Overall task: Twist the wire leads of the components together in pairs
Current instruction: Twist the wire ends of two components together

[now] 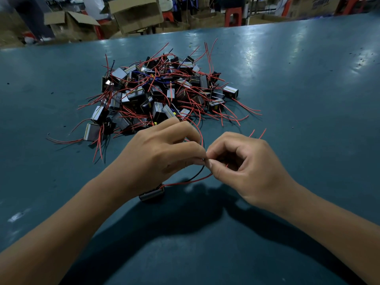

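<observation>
- Nearest the camera, two bare forearms are reaching in over the teal counter [308,99], converging just in front of the pile.
- Both hands are meeting fingertip to fingertip: the left hand [164,153] is curling its fingers and pinching wire leads at the tips, and the right hand [244,161] is pinching the same spot from the other side, its other fingers tucked in.
- One dark component [151,194] is lying on the counter under the left wrist; its red lead [189,182] and black lead [195,175] are arcing up and rightward to the pinch point.
- That run, from low-left up to the fingertips, is the axis the twist looks set to turn about, and both hands are equally near it.
- Another red wire [200,130] is looping over the left hand's fingers toward the pile; what it joins is hidden.
- Beyond the hands, the heap of components [156,93] is waiting, its leads splaying outward, apparently untwisted.
</observation>
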`<state>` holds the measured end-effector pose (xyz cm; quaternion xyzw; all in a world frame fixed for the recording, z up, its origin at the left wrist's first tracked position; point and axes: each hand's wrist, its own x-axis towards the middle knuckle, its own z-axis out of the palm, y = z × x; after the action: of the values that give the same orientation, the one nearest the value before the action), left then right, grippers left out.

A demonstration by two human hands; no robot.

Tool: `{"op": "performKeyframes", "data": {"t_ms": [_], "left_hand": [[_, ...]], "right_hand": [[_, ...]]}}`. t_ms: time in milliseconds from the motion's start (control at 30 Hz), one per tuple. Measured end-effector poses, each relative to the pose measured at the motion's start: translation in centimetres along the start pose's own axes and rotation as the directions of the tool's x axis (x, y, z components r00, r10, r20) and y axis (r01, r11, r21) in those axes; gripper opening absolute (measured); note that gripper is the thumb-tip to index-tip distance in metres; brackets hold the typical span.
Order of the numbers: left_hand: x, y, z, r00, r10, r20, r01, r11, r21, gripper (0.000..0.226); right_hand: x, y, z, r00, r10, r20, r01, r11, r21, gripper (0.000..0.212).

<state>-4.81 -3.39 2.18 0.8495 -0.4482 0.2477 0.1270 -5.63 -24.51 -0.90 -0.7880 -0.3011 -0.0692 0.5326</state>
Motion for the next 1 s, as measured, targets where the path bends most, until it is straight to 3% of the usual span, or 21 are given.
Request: {"op": "performKeyframes", "data": {"t_ms": [133, 300, 367, 467, 567, 633, 767, 800, 833, 900, 933, 1000], "left_hand": [[0.2, 0.6, 0.2, 0.991, -0.115, 0.066, 0.123, 0.983, -0.139, 0.018], [0.1, 2.7, 0.5, 0.903, -0.411, 0.125, 0.428, 0.828, -0.362, 0.012], [0.4, 3.3, 0.5, 0.810, -0.552, 0.196, 0.573, 0.677, -0.462, 0.019], [0.8, 3.7, 0.6, 0.604, -0.709, 0.365, 0.743, 0.334, -0.581, 0.028], [1.3, 3.8, 0.8, 0.433, -0.734, 0.524, 0.782, 0.016, -0.623, 0.034], [1.4, 3.8, 0.8, 0.390, -0.716, 0.579, 0.792, -0.059, -0.607, 0.025], [1.4, 3.3, 1.0, 0.454, -0.705, 0.545, 0.788, 0.032, -0.614, 0.024], [1.2, 3.0, 0.9, 0.518, -0.711, 0.475, 0.767, 0.141, -0.626, 0.025], [0.9, 2.5, 0.8, 0.616, -0.697, 0.366, 0.722, 0.313, -0.618, 0.022], [0.4, 1.6, 0.3, 0.809, -0.560, 0.177, 0.561, 0.649, -0.514, 0.010], [0.2, 1.2, 0.1, 0.871, -0.475, 0.126, 0.478, 0.761, -0.438, 0.015], [-0.1, 0.6, 0.0, 0.940, -0.331, 0.079, 0.338, 0.876, -0.343, 0.021]], "right_hand": [[0.0, -0.2, 0.0, 0.998, -0.064, -0.021, 0.062, 0.995, -0.077, 0.005], [0.0, -0.2, 0.0, 0.993, -0.111, -0.029, 0.106, 0.983, -0.151, 0.002], [0.0, -0.2, 0.1, 0.993, -0.115, -0.031, 0.109, 0.981, -0.160, 0.003], [0.1, -0.2, 0.2, 0.992, -0.119, -0.034, 0.112, 0.981, -0.161, 0.006], [0.0, -0.2, 0.2, 0.988, -0.154, -0.029, 0.144, 0.965, -0.217, 0.007], [0.0, -0.2, 0.2, 0.986, -0.166, -0.030, 0.154, 0.956, -0.248, 0.008], [0.0, -0.2, 0.2, 0.991, -0.125, -0.050, 0.111, 0.968, -0.224, 0.007], [0.1, -0.1, 0.1, 0.994, -0.090, -0.062, 0.077, 0.979, -0.188, 0.007], [0.1, -0.1, 0.0, 0.996, -0.050, -0.073, 0.039, 0.989, -0.145, 0.007], [0.1, 0.0, -0.2, 0.997, 0.027, -0.071, -0.032, 0.997, -0.065, 0.010], [0.1, 0.1, -0.2, 0.997, 0.056, -0.061, -0.058, 0.998, -0.035, 0.011], [0.2, 0.2, -0.2, 0.995, 0.090, -0.032, -0.090, 0.996, 0.009, 0.010]]}}
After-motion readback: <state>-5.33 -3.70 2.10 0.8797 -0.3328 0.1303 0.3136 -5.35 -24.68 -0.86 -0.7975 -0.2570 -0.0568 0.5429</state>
